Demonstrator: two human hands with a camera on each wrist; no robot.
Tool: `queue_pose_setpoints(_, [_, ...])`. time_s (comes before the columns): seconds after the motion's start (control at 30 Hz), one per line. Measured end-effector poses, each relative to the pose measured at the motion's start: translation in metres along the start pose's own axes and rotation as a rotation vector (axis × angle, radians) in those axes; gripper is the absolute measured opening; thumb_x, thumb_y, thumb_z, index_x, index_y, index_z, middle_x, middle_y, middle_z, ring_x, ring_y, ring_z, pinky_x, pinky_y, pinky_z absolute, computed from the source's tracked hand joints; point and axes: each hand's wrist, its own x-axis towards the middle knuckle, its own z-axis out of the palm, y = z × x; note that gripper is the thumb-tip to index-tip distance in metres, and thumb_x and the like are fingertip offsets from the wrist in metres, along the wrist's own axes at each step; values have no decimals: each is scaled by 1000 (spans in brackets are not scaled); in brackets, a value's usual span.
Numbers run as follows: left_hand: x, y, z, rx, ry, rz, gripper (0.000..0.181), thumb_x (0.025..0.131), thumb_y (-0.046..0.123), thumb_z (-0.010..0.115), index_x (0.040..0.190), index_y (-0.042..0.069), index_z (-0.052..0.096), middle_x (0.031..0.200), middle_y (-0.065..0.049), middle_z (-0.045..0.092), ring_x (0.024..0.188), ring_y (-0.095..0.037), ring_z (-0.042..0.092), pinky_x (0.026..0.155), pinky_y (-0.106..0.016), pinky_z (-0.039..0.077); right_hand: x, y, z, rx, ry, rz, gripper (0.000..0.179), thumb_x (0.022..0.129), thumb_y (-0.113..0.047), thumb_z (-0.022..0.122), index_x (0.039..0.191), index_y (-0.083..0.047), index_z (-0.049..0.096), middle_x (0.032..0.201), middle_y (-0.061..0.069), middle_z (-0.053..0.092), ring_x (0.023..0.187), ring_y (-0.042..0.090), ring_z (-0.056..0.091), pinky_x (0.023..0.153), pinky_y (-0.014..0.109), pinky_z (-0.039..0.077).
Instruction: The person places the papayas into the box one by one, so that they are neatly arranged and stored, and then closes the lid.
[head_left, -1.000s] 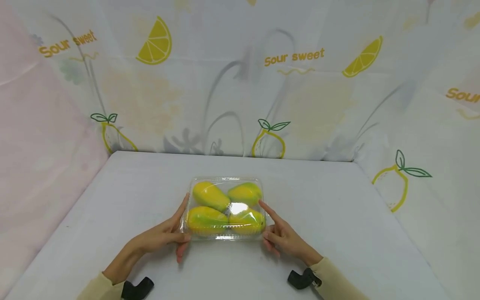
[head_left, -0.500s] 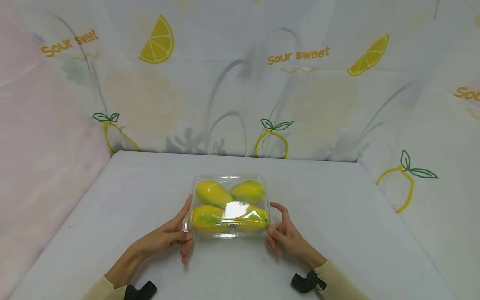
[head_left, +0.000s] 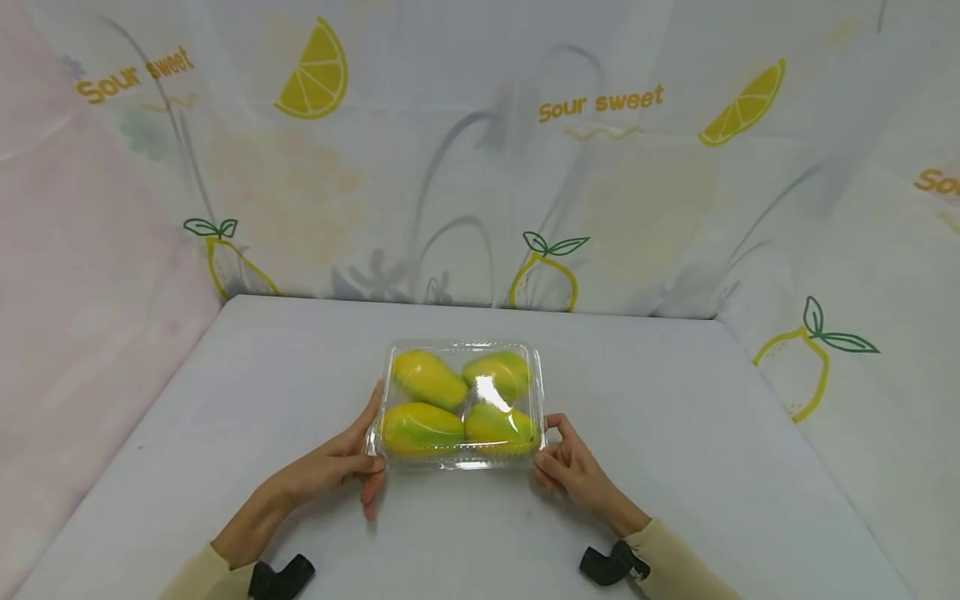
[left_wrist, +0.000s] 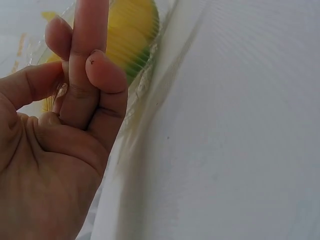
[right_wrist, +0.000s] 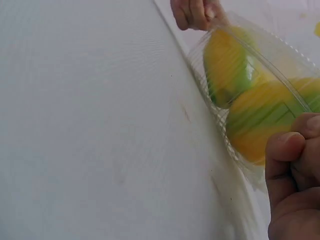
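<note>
A clear plastic clamshell box [head_left: 459, 461] holds several yellow-green fruits [head_left: 423, 429] that look like mangoes; its lid is shut. My left hand [head_left: 330, 471] grips the box's left side, thumb at the near corner and index finger along the edge. At the near right corner, my right hand [head_left: 581, 479] pinches the rim between thumb and fingers, its index finger bent against the side. The left wrist view shows the left palm [left_wrist: 55, 165] with fingers partly hiding the box. In the right wrist view, curled right fingers [right_wrist: 285, 150] meet the ribbed wall. Whether the base touches the table cannot be told.
A white tabletop [head_left: 285, 375] spreads around the box. Behind it hangs a lemon-printed cloth [head_left: 450, 167], with a pink cloth [head_left: 90, 292] at the left. Black wrist mounts [head_left: 611, 564] sit by both sleeves.
The right index finger has left the lid's right edge and bent down against the side. The box has shifted slightly right and away. The left hand keeps its grip; the head view shifts slightly.
</note>
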Motion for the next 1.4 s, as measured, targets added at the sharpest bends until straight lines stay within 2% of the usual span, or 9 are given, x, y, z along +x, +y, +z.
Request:
queue_pose_setpoints(0.13, [3,-2,0,-18,-9,18,90,103,0,37,149,46,-25,69,-12,57,66,-32,70,78,-41,55,0,4,3,17,46,-21,32,100,6,40,124,-12,27,62,17,38,50,23,35,43,35,31])
queue_pose_setpoints(0.23, [5,-5,0,-21,-15,32,90,103,-1,37,148,44,-27,64,-28,50,66,-33,70,80,-42,55,-1,5,4,19,74,-35,36,98,10,38,123,-14,29,60,19,36,47,27,33,41,32,35])
queue_pose_setpoints(0.37, [6,-8,-1,2,-8,36,91,103,-1,36,147,43,-29,65,-40,44,68,-36,71,80,-40,56,-1,5,4,20,59,-54,37,97,12,38,122,-14,29,61,20,36,47,32,34,43,30,41])
queue_pose_setpoints(0.57, [5,-8,-5,21,16,30,90,102,-3,35,149,44,-25,64,-18,56,69,-38,71,79,-40,56,0,1,2,27,-17,-67,32,100,8,37,123,-11,24,68,20,39,55,30,37,47,36,36])
queue_pose_setpoints(0.67, [5,-7,-5,11,8,33,90,102,-3,36,149,45,-25,69,-8,59,68,-37,71,79,-43,56,1,0,1,39,1,-51,31,100,8,37,122,-11,25,66,19,39,54,29,36,47,36,36])
queue_pose_setpoints(0.87, [7,-2,-1,-6,1,42,90,103,-1,37,149,43,-26,65,-27,50,66,-36,70,78,-45,56,1,2,3,123,81,-16,33,98,9,38,121,-14,31,64,6,44,52,27,33,49,28,41])
queue_pose_setpoints(1.1, [7,-1,-1,-12,13,19,90,103,-1,36,148,45,-26,64,-24,51,67,-36,71,80,-46,56,1,5,5,156,122,-17,34,96,11,37,118,-14,34,60,5,42,48,22,35,53,18,49])
queue_pose_setpoints(1.3, [6,-3,-5,-54,20,51,87,101,-5,33,152,39,-23,65,-37,38,66,-31,72,78,-47,56,2,3,0,187,45,72,28,95,9,35,117,-8,29,67,-7,57,55,5,59,40,18,44])
queue_pose_setpoints(1.4, [6,-3,-6,-71,12,63,87,101,-5,33,151,37,-24,65,-37,38,67,-29,72,77,-48,56,3,3,-4,180,-19,116,18,99,5,34,115,-1,28,72,-5,64,54,6,63,45,24,50])
